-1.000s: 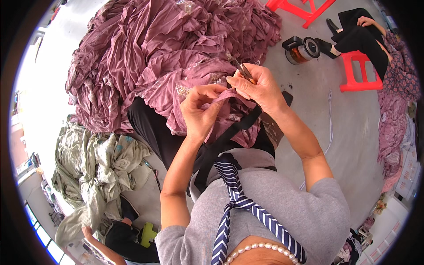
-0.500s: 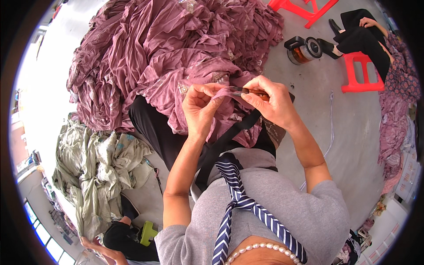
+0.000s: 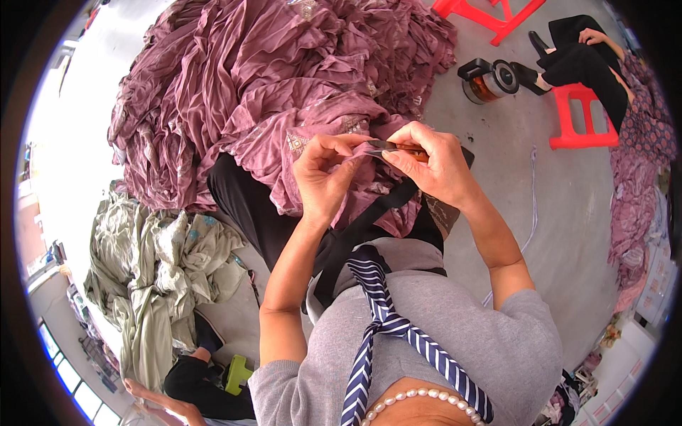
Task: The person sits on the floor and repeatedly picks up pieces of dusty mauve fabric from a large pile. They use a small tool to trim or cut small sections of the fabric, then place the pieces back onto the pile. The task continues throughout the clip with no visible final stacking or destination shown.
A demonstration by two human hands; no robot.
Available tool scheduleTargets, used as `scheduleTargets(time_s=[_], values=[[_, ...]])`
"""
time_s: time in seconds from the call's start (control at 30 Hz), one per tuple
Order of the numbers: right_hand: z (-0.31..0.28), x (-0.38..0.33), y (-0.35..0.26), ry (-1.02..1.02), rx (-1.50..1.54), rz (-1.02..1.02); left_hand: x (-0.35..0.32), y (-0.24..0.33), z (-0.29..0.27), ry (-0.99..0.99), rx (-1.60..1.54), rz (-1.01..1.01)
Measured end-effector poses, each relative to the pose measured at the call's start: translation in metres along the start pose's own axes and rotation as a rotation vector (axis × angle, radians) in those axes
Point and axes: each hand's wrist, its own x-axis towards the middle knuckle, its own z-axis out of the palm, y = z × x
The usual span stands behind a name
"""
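Up close to the chest, both hands meet over a fold of mauve garment (image 3: 320,153) that lies across the person's lap. The left hand (image 3: 328,174) has its thumb and forefinger pressed together, pinching a small ridge of the fabric, with the other fingers curled loosely beneath. The right hand (image 3: 435,165) is closed around a small pair of thread snips (image 3: 398,147) with an orange-brown handle, thumb on top, its dark tip touching the pinched fabric just beside the left fingertips. The garment carries patches of pale sequin trim near the hands and runs back into a large heap of mauve garments (image 3: 249,71) on the grey floor (image 3: 540,213) ahead.

A black strap (image 3: 369,220) crosses the torso, above a navy striped scarf (image 3: 383,326) and a pearl necklace (image 3: 419,401). To the left lies a pile of pale green cloth (image 3: 156,277). At upper right, another person in black trousers sits by a red plastic stool (image 3: 579,117), with a glass kettle (image 3: 489,79) on the floor nearby. A second red stool (image 3: 490,14) stands well beyond it.
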Motion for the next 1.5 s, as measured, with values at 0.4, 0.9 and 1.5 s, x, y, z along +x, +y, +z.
scheduleTargets(time_s=[0.4, 0.9, 1.5], values=[[-0.003, 0.001, -0.002, 0.094, -0.26, -0.15, 0.001, 0.004, -0.001, 0.002, 0.146, 0.018], [-0.011, 0.006, 0.022, 0.325, 0.123, 0.037, 0.0, 0.004, -0.014, 0.046, 0.451, -0.071], [-0.033, 0.02, 0.11, 0.438, 0.359, 0.245, -0.02, 0.006, -0.079, 0.438, 1.096, 0.381]])
